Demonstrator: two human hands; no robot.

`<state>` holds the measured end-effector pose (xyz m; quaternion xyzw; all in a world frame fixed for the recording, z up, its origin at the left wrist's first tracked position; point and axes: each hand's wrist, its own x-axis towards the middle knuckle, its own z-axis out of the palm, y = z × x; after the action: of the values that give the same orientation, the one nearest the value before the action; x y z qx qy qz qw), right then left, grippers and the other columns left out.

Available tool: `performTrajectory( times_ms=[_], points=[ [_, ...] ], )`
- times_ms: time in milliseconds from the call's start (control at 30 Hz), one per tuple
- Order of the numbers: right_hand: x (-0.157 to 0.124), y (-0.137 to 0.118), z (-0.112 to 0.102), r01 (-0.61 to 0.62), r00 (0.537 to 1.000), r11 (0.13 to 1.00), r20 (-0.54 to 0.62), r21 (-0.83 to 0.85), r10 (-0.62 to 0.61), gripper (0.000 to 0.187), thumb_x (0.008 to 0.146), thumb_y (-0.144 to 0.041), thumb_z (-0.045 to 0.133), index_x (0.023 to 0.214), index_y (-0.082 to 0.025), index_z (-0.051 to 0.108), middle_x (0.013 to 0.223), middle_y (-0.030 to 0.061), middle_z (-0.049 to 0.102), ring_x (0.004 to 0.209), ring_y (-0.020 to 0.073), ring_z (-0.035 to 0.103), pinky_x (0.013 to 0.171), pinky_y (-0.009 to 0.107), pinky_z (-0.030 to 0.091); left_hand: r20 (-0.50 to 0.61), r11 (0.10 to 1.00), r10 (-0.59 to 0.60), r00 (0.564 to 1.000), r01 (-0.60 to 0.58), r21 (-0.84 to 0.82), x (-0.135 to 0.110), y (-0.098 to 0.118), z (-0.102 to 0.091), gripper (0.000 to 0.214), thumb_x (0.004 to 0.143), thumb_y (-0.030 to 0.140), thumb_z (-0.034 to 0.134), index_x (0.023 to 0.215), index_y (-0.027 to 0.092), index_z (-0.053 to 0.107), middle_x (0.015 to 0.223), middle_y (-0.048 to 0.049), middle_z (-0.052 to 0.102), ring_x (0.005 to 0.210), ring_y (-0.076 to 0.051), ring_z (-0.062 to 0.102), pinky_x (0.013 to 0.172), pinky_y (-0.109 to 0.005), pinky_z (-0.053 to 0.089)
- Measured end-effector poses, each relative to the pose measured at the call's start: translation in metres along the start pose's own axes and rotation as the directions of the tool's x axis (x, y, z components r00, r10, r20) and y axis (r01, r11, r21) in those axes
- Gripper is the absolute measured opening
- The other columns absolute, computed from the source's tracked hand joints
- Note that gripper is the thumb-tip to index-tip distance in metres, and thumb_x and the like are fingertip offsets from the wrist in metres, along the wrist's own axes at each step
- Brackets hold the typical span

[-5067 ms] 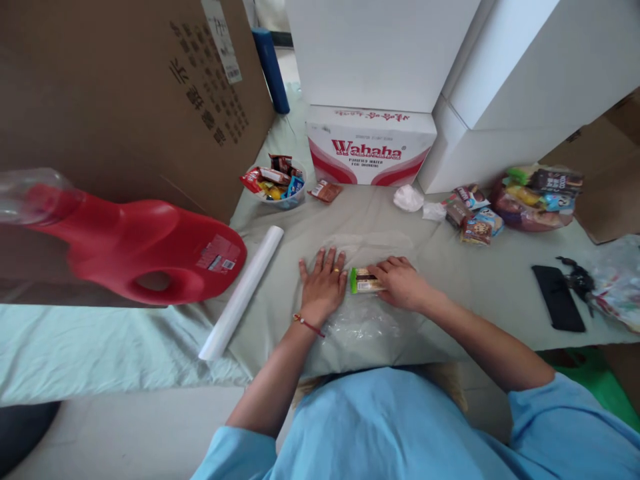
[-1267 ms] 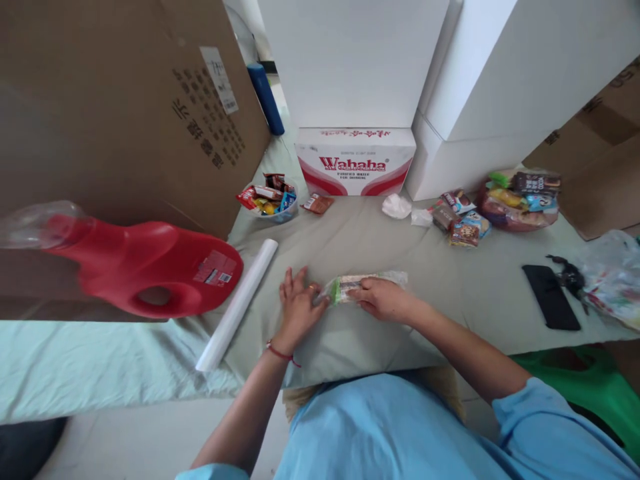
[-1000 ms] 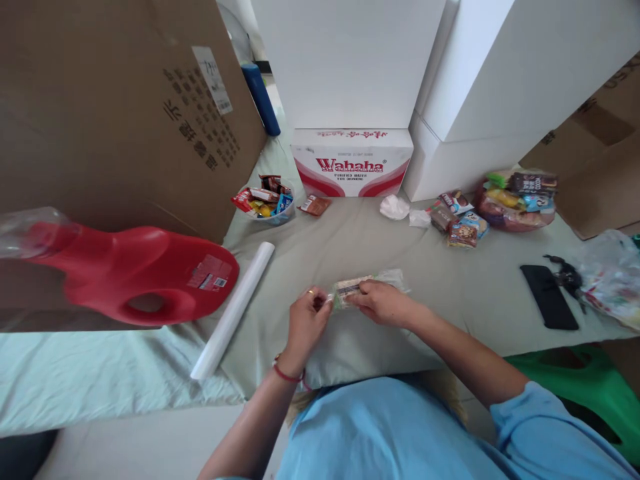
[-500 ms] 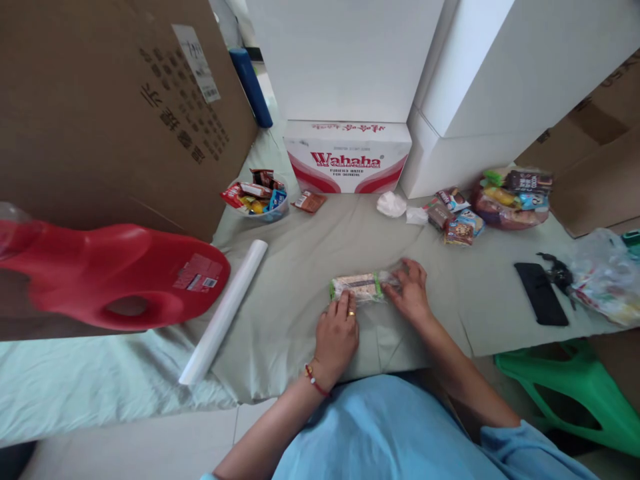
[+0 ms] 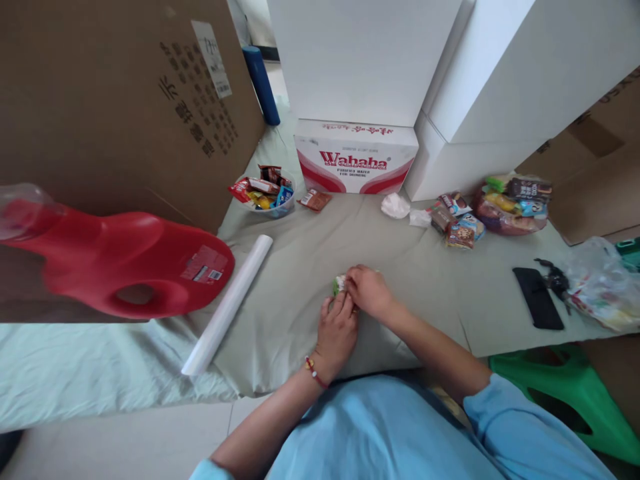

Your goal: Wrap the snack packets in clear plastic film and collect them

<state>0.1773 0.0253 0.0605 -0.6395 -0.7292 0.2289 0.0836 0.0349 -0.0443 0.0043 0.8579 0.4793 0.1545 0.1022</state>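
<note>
Snack packet [image 5: 337, 286], green and whitish, mostly hidden

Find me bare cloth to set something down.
Bare cloth lies between the white roll and left hand, between the Wahaha box and right hand, and between the right hand and black phone. Crowded: the green-ended packet at the hands, and the back right, with loose packets beside a snack-filled container.

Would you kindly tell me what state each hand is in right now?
Left hand: fingers at the wrapped packet; whether it grips cannot be told.
Right hand: fingers bent over the packet; grip hidden.
</note>
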Motion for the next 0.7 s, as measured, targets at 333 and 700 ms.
performTrajectory(
  times_ms=[333, 700],
  points=[
    [-0.026, -0.012, 0.041, 0.201, 0.978, 0.967, -0.024, -0.157, -0.207, 0.032, 0.103, -0.012, 0.046, 0.131, -0.016, 0.061, 0.125, 0.0166, 0.064, 0.114, 0.0273, 0.06, 0.102, 0.041, 0.052, -0.149, 0.761, -0.459, 0.876, 0.301, -0.575, 0.001, -0.055, -0.022, 0.029, 0.097, 0.024, 0.044, 0.105, 0.02, 0.072, 0.105, -0.0087, 0.075, 0.102, -0.023, 0.07, 0.096, -0.041, 0.057],
    [-0.061, 0.006, 0.055, 0.326, 0.943, 0.945, -0.076, 0.037, -0.323, 0.048, 0.098, -0.014, 0.056, 0.145, -0.017, 0.056, 0.152, 0.0203, 0.051, 0.14, 0.0309, 0.05, 0.117, 0.053, 0.046, 0.18, 0.954, -0.142, 0.973, 0.183, -0.239, 0.092, -0.063, -0.019, 0.027, 0.092, 0.044, 0.064, 0.091, 0.021, 0.079, 0.097, -0.0113, 0.074, 0.098, -0.028, 0.063, 0.09, -0.038, 0.048]
  ],
)
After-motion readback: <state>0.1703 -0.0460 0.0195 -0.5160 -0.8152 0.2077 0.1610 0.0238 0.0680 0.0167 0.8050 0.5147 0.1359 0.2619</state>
